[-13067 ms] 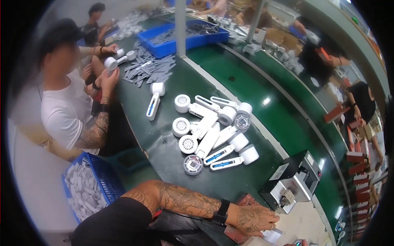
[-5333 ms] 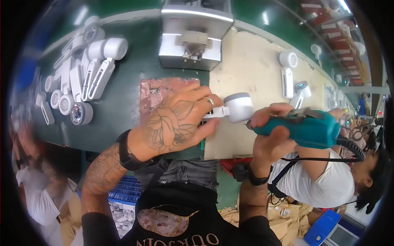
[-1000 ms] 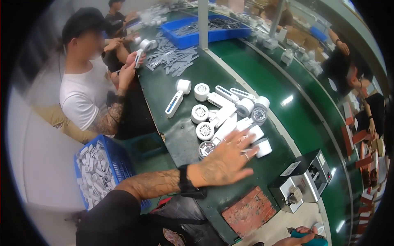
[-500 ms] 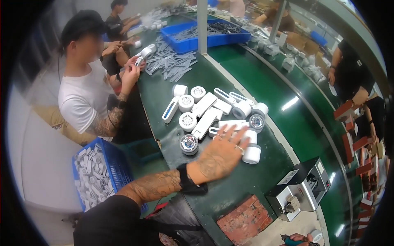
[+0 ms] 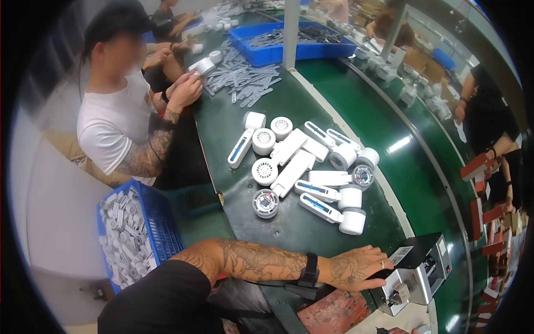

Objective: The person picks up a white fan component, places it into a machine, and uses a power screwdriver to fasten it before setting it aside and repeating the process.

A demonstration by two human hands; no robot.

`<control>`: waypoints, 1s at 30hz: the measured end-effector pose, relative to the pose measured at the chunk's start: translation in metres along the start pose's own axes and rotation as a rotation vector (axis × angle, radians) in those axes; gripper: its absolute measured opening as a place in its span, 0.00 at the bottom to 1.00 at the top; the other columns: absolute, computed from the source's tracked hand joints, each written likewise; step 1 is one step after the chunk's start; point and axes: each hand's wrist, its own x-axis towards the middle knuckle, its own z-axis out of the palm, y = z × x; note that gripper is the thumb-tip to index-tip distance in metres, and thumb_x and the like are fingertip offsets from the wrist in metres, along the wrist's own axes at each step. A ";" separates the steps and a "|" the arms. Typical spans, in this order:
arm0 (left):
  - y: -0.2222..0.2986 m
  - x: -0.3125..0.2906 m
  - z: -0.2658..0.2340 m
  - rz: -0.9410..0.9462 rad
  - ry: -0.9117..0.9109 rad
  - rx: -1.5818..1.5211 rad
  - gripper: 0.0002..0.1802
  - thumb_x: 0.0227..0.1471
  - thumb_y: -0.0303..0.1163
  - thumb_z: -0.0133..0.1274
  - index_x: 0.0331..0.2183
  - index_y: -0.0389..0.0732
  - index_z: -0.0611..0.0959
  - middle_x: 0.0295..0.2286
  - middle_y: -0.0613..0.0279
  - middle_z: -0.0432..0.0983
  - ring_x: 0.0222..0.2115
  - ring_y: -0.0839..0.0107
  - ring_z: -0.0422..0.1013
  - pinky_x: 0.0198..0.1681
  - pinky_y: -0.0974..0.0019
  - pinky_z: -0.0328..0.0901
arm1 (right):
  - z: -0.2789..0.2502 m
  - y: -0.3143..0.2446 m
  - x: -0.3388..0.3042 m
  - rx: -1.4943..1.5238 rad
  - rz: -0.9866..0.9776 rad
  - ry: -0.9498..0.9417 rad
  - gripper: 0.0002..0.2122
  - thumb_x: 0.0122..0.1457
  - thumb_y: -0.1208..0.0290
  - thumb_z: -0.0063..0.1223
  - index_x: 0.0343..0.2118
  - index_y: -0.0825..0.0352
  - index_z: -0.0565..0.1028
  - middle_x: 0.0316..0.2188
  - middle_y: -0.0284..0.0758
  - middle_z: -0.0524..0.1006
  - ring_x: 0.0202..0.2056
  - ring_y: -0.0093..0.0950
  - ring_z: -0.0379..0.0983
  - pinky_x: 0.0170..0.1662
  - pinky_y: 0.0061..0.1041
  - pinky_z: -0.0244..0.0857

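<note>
My left hand (image 5: 356, 268) reaches across to the right, fingers stretched out, and its fingertips touch the near side of a silver-and-black screw feeder (image 5: 411, 278). It holds nothing. At the bottom edge, only a few fingers of my right hand (image 5: 401, 330) show, beside the dark tip of a screwdriver (image 5: 381, 330); the rest is cut off. A white round part (image 5: 423, 329) lies next to that hand. Beyond my left arm is a group of white handheld devices (image 5: 320, 207) with round heads, some with open handles showing blue inside. One round head (image 5: 266, 204) shows its wiring.
A worn red mat (image 5: 334, 312) lies under my left wrist. On the left stands a blue basket (image 5: 161, 222) full of white parts. A co-worker (image 5: 119, 111) sits at the far left, handling a white device. Grey strips (image 5: 239, 78) and a blue tray (image 5: 261, 53) lie farther back.
My left hand has moved from above the white devices, right and nearer, to the screw feeder. A white device now lies where the hand was. My right hand has sunk lower out of view.
</note>
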 end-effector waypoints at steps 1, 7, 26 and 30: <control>0.000 -0.001 0.003 -0.003 0.004 0.002 0.23 0.65 0.43 0.48 0.54 0.36 0.72 0.43 0.53 0.70 0.43 0.59 0.67 0.49 0.57 0.61 | -0.001 0.002 -0.001 0.010 0.029 0.002 0.27 0.68 0.49 0.51 0.44 0.77 0.66 0.24 0.38 0.68 0.23 0.28 0.65 0.27 0.25 0.63; -0.001 -0.001 0.004 -0.032 0.006 -0.041 0.22 0.67 0.43 0.47 0.53 0.36 0.72 0.42 0.53 0.69 0.43 0.59 0.66 0.49 0.57 0.61 | -0.001 0.005 -0.003 0.055 0.026 -0.005 0.25 0.69 0.52 0.52 0.44 0.77 0.67 0.25 0.39 0.69 0.23 0.29 0.64 0.26 0.27 0.64; -0.031 0.007 -0.012 -0.054 0.150 0.002 0.10 0.63 0.34 0.50 0.42 0.39 0.75 0.37 0.56 0.67 0.40 0.58 0.66 0.45 0.57 0.65 | -0.007 0.005 -0.005 0.113 0.042 -0.034 0.25 0.69 0.55 0.51 0.48 0.80 0.68 0.28 0.42 0.70 0.27 0.32 0.67 0.28 0.30 0.65; -0.036 0.006 -0.016 -0.059 0.131 -0.046 0.05 0.60 0.27 0.50 0.39 0.39 0.75 0.36 0.57 0.67 0.39 0.59 0.67 0.45 0.58 0.66 | -0.008 0.022 -0.006 -0.061 0.010 0.051 0.27 0.71 0.45 0.41 0.43 0.74 0.68 0.22 0.35 0.69 0.19 0.27 0.63 0.23 0.23 0.59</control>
